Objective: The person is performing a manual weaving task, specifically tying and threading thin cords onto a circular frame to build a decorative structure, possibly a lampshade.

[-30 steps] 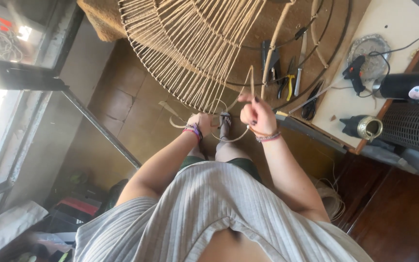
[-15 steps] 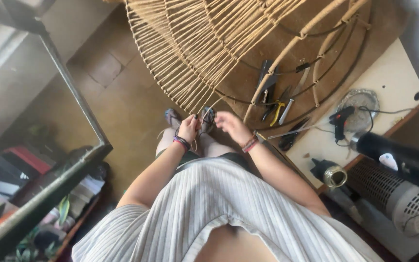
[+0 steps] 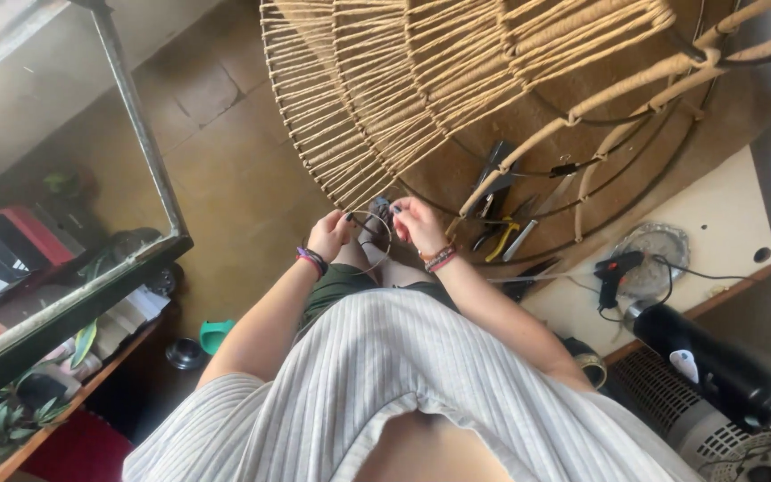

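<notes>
Pinching, seemingly, a thin cane strand [image 3: 377, 234] (curved): both hands' fingers [image 3: 343, 221].

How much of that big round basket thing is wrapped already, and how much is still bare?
Much of the round frame already carries tan cord, fanned in tight rows. In hand now: the left hand and right hand pinch a thin strand at the woven edge. Left: the dark wire ring on the right side looks bare. Pliers lie on the floor.
</notes>
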